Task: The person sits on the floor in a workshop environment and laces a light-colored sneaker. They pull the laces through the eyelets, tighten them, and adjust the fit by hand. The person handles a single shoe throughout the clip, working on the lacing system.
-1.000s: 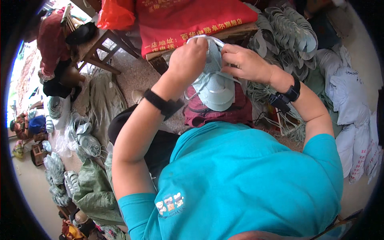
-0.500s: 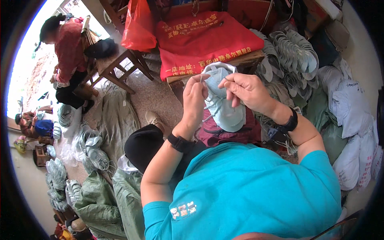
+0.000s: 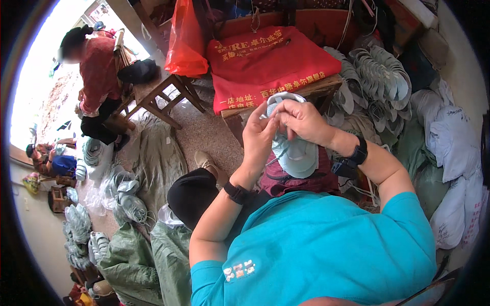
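Observation:
A pale blue-grey shoe upper (image 3: 298,159) points its toe toward me, above a maroon cloth (image 3: 326,176) at my lap. Both my hands meet over its tongue and lacing area and cover much of it. My left hand (image 3: 256,136) is closed in a pinch at the shoe's left side. From the right, my right hand (image 3: 305,122) also pinches, its fingertips against those of the left. Whatever thin thing lies between the fingers is hidden. A dark cord loop shows at the shoe's left edge.
A red printed cloth (image 3: 275,64) covers a wooden table (image 3: 234,122) just ahead. Bundled shoe uppers (image 3: 380,76) hang at right, above white sacks (image 3: 449,137). Green sacks (image 3: 127,255) lie at lower left. A wooden stool (image 3: 155,97) stands near a seated person (image 3: 97,71).
My hands were apart over the shoe and have come together, fingertips touching. The whole view has shifted slightly, so the surroundings sit a little farther right and lower.

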`<state>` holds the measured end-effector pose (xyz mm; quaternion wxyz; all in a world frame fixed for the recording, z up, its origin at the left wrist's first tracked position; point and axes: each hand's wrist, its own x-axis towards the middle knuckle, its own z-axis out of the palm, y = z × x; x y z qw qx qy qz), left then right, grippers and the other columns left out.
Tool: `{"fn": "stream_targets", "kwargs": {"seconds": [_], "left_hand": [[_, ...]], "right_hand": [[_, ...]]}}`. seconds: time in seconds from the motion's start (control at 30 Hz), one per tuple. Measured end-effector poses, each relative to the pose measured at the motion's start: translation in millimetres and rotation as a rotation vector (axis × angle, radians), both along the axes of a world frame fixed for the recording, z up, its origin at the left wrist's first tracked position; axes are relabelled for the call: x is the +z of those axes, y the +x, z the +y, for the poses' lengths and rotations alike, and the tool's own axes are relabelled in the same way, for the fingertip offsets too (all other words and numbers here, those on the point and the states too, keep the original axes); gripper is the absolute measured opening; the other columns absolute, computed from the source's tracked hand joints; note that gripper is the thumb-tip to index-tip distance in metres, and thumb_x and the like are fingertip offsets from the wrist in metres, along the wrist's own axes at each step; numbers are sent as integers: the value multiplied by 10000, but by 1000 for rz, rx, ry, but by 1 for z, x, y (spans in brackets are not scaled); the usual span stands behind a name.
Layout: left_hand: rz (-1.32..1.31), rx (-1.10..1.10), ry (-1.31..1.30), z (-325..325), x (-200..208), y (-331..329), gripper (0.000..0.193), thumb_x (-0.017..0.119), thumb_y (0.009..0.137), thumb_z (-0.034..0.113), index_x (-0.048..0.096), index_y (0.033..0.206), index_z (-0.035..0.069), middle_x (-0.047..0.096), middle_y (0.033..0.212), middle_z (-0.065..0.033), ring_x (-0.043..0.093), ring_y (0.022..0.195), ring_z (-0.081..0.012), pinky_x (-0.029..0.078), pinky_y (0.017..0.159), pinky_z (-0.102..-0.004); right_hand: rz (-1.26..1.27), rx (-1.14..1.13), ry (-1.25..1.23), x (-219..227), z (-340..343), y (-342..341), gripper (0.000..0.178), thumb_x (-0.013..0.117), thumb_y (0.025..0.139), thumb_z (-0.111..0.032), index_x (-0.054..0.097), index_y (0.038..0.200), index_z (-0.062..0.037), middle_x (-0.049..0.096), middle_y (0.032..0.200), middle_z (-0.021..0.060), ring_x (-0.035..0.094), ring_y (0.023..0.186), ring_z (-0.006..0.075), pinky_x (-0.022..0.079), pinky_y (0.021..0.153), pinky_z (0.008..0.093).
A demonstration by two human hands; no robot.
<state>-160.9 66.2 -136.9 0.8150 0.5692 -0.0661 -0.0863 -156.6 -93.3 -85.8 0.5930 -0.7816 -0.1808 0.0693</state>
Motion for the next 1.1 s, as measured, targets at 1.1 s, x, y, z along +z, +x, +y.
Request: {"fn": "stream_targets", "kwargs": {"seconds": [1.1], "left_hand": [[-6,-59,-279,21,34,7,311,400,1032,255,511,808,70,452,721,4,429,675,-86,477,747,-288]], "right_hand": [[-490,141,-895,-20,-14,-14,165,645,815,-196,590,865,-49,656,768,135,661,755,345,534,626,427]]}}
